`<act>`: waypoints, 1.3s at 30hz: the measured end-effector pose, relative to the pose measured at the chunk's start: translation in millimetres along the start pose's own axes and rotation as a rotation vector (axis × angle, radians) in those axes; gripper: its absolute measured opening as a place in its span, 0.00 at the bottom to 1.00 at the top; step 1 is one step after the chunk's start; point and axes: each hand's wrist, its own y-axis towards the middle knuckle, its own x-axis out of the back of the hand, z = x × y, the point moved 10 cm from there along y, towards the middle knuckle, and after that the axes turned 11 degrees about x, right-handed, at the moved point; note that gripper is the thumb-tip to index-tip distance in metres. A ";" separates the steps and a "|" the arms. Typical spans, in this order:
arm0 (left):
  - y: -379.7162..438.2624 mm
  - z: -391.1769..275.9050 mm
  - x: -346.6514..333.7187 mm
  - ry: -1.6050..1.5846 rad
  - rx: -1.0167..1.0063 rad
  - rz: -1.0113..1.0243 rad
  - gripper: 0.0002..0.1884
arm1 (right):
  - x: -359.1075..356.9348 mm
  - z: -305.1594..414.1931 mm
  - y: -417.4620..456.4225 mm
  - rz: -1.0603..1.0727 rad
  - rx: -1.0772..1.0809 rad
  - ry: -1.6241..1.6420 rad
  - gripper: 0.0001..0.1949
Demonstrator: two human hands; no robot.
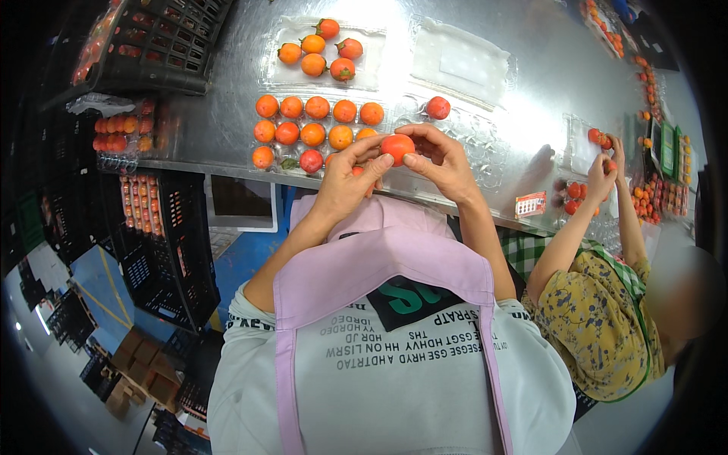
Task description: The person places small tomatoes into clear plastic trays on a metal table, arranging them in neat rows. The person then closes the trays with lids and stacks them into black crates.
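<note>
My left hand [350,179] and my right hand [446,162] meet over the table's near edge. Between their thumbs and fingers they hold one red tomato [397,149]. Another tomato [359,170] shows partly in my left palm. Beyond my left hand, a clear plastic tray [278,149] carries rows of orange-red tomatoes, some hidden by the hand. Its padded lid [367,74] bears several loose tomatoes with green calyxes [313,65]. Behind my right hand is a second moulded tray [483,142] with a single red tomato [438,107]; its lid holds a white pad [426,54].
The steel table [239,74] supports a black crate [153,51] at far left. Stacked black crates [165,267] stand below on my left. At right, a co-worker's hands [604,170] handle tomatoes, near a small printed card [530,205].
</note>
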 end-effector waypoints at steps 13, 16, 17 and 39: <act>2.5 -1.1 -0.8 0.020 -0.008 0.031 0.20 | -0.8 -5.8 1.9 -0.015 -0.032 0.118 0.22; 0.5 -9.3 -0.3 0.052 -0.067 -0.018 0.21 | -3.0 -2.2 2.1 -0.005 -0.003 0.131 0.23; 0.3 -12.4 0.7 0.069 -0.113 -0.027 0.22 | -3.7 -1.7 2.3 -0.003 -0.001 0.142 0.24; -4.3 -29.4 9.1 0.347 -0.257 -0.204 0.34 | 94.6 17.3 -4.0 -0.416 0.075 -0.575 0.20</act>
